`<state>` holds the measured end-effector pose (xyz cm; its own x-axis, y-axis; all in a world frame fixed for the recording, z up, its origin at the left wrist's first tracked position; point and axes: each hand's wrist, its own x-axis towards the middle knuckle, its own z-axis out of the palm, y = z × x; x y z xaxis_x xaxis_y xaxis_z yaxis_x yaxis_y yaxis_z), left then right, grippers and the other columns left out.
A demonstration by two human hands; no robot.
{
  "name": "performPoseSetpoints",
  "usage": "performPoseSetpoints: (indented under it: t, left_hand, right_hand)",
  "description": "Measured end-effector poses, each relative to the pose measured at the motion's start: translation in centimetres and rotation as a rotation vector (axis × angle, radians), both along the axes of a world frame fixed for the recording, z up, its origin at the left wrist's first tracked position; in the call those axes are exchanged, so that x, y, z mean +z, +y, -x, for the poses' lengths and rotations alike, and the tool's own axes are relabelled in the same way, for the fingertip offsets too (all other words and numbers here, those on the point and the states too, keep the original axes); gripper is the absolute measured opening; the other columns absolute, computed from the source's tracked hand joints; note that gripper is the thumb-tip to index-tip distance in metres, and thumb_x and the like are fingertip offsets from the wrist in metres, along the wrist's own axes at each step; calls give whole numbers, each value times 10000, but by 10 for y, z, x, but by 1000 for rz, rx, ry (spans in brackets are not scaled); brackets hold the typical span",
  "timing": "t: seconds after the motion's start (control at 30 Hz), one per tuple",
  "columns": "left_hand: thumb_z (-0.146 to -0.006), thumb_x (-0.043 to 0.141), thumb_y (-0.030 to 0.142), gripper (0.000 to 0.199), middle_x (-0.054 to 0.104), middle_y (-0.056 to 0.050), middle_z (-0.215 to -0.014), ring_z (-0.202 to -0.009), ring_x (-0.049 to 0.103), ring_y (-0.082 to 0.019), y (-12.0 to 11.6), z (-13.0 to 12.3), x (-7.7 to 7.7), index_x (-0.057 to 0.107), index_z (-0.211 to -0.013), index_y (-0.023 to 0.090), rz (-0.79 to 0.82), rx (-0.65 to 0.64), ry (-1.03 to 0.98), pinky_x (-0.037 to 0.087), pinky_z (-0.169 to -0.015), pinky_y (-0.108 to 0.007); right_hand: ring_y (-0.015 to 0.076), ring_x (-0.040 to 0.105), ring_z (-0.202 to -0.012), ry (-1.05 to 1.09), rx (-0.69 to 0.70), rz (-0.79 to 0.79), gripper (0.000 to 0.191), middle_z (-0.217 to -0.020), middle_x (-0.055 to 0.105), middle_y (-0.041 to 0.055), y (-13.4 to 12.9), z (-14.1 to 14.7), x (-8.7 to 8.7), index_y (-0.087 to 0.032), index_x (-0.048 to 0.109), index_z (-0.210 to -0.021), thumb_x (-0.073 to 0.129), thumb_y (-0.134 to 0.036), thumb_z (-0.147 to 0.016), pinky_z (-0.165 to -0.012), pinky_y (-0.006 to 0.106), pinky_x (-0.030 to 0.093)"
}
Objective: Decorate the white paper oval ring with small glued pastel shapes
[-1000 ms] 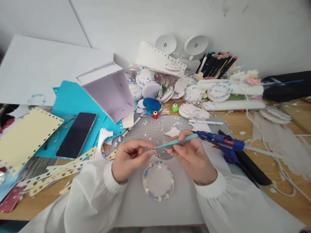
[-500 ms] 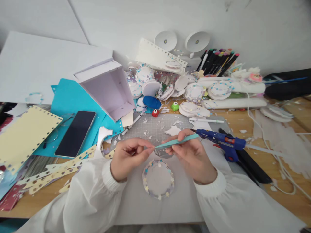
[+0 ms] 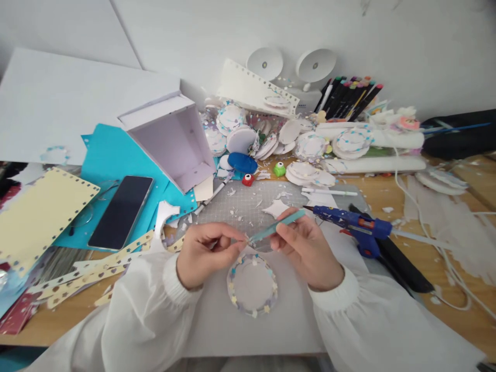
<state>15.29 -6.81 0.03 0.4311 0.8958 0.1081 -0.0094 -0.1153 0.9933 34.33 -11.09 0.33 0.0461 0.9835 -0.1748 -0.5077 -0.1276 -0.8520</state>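
My right hand (image 3: 310, 248) grips a pair of light teal tweezers (image 3: 281, 226), whose tip points left and down. At that tip, the thumb and forefinger of my left hand (image 3: 211, 251) are pinched together; what they hold is too small to name. Just below the fingertips, a round white disc (image 3: 253, 289) lies on white paper (image 3: 248, 336), ringed with small blue, cream and lilac stars. Both hands hover above the disc's upper edge, without touching each other.
A blue glue gun (image 3: 349, 222) lies right of my right hand. To the left are a phone (image 3: 121, 213), an open lilac box (image 3: 174, 144) and star-punched yellow paper (image 3: 46, 217). Decorated white discs (image 3: 310, 146) are piled behind, near black markers (image 3: 344, 98).
The tweezers and the fingers of my right hand have shifted slightly left, and the tweezers now slant more steeply. My left hand has barely moved.
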Motion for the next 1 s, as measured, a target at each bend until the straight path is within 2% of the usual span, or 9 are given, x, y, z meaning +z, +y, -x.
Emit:
performPoseSetpoints:
  t: [0.17, 0.27, 0.43, 0.57, 0.67, 0.77, 0.87, 1.0]
  left_hand:
    - [-717, 710, 179, 48, 295, 73, -462, -442, 258, -56, -1, 0, 0, 737, -729, 142, 13, 12, 18, 220, -420, -210]
    - [-711, 712, 181, 47, 297, 74, -455, -437, 266, -57, -2, 0, 1, 737, -726, 144, 8, -6, 21, 243, -422, -210]
    - [-707, 707, 173, 45, 283, 77, -454, -436, 257, -54, -1, -1, 2, 741, -719, 147, 17, 1, 12, 235, -423, -208]
    - [-700, 713, 176, 44, 272, 80, -448, -433, 246, -53, 0, -3, 1, 743, -708, 144, 24, 24, 11, 220, -417, -210]
    - [-696, 714, 171, 41, 291, 77, -445, -431, 255, -52, 0, -3, 0, 741, -710, 144, 17, 7, 16, 231, -417, -208]
    - [-684, 717, 165, 23, 301, 75, -439, -432, 271, -55, 3, -3, 1, 732, -690, 149, 18, 51, 1, 246, -428, -210]
    - [-684, 716, 183, 35, 344, 65, -433, -434, 303, -63, 6, -2, 4, 713, -675, 150, 50, 96, -24, 267, -438, -214]
    - [-739, 663, 261, 109, 406, 51, -463, -430, 295, -66, 9, -1, 3, 661, -718, 154, 142, 91, -89, 221, -431, -214]
  right_hand:
    - [89, 565, -449, 4, 13, 13, 384, -559, 686, -16, 1, 0, 2, -206, 454, -656, 784, -399, -690, -427, 186, 398]
    - [87, 541, -416, -15, -29, -14, 414, -517, 665, -22, -1, 1, 4, -209, 429, -632, 788, -410, -679, -387, 176, 359]
    - [58, 389, -305, -111, -152, 14, 447, -378, 560, -43, -3, 0, 3, -212, 375, -553, 717, -419, -753, -313, 180, 248]
    - [65, 371, -307, -120, -183, 19, 451, -351, 521, -43, -3, -1, 2, -220, 352, -530, 703, -371, -771, -323, 204, 224]
    - [58, 342, -303, -56, -218, 1, 461, -314, 466, -54, -2, -2, 2, -215, 337, -501, 700, -306, -772, -339, 208, 217]
    - [38, 263, -297, 111, -251, -15, 444, -306, 403, -78, 1, -5, 4, -201, 332, -484, 677, -231, -762, -341, 193, 215]
    - [37, 197, -294, 225, -177, 16, 405, -317, 369, -89, 3, -6, 6, -202, 343, -498, 645, -221, -768, -321, 181, 195]
    - [44, 190, -306, 275, -57, 28, 431, -331, 338, -87, 5, -9, 5, -202, 325, -491, 620, -259, -800, -328, 161, 255]
